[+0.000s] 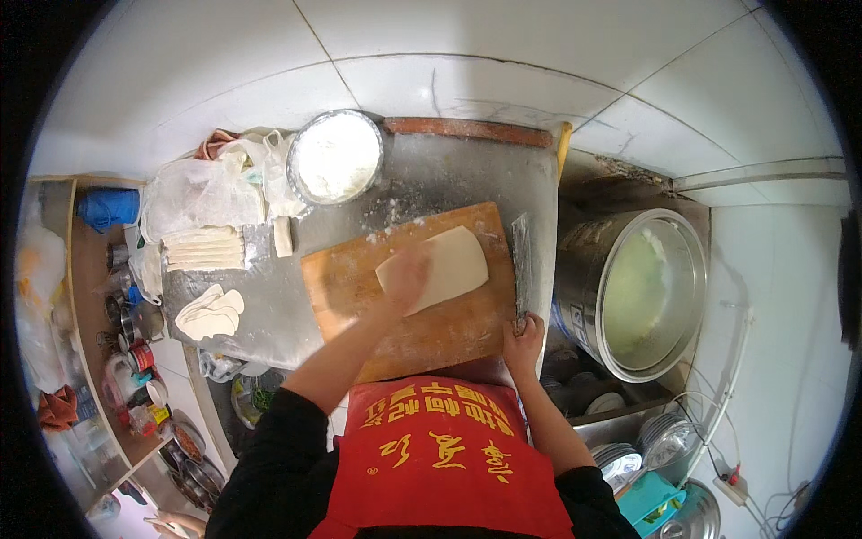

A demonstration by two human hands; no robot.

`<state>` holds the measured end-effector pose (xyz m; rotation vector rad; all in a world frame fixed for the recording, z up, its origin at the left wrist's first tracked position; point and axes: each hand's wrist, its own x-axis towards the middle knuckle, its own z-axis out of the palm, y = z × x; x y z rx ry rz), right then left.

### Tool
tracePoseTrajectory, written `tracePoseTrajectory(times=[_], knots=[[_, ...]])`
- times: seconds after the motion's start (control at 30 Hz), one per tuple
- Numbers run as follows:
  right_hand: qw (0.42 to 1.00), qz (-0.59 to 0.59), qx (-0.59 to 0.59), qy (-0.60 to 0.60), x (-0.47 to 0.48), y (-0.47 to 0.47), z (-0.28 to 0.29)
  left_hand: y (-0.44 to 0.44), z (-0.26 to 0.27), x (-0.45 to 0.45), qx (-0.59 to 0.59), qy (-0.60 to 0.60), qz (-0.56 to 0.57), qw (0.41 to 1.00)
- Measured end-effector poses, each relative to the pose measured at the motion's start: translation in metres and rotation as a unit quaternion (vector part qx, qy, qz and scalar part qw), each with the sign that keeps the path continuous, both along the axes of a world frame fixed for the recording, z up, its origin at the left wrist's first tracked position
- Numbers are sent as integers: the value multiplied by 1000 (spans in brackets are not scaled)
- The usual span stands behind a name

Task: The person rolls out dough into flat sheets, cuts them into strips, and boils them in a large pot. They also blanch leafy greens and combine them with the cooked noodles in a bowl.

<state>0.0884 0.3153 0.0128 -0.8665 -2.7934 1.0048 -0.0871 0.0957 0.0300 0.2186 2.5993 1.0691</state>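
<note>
A smooth, pale rectangular dough sheet (454, 263) lies on a floured wooden board (431, 343). My left hand (408, 275) is over the sheet's left part, blurred and apparently flat, with nothing visible in its grasp. At the board's right edge, my right hand (524, 342) grips the near end of a long knife (521, 263) with a flour-smeared metal blade. The blade points away from me beside the board, and my fingers hide its handle.
A bowl of flour (335, 158) stands behind the board. Dough strips (204, 248), a small dough piece (283, 236) and flat dough pieces (210, 312) lie left on the metal table (269, 303). A large steel pot (606, 303) with cloudy liquid stands right. Shelves (94, 283) hold containers.
</note>
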Motion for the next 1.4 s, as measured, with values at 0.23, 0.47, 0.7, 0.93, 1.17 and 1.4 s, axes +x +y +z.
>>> tracePoseTrajectory(times=[0.23, 0.47, 0.7, 0.93, 1.17, 1.4], knots=[[999, 19, -4, 30, 4, 6, -6, -14, 4, 60, -156, 150, -177, 960], [998, 52, 11, 18, 2, 9, -4, 41, -1, 10, -99, 233, -306, 918], [996, 71, 49, -22, 3, 22, -4, -122, -5, -12, -390, 212, 2, 896], [994, 89, -18, -67, -21, 22, 59, -229, -36, -102, -208, 15, 280, 937], [976, 150, -17, -154, -37, -8, 82, -180, 21, -54, -13, -56, 269, 961], [985, 137, -60, -88, -35, 3, 71, -82, 31, 26, -260, 110, 48, 958]])
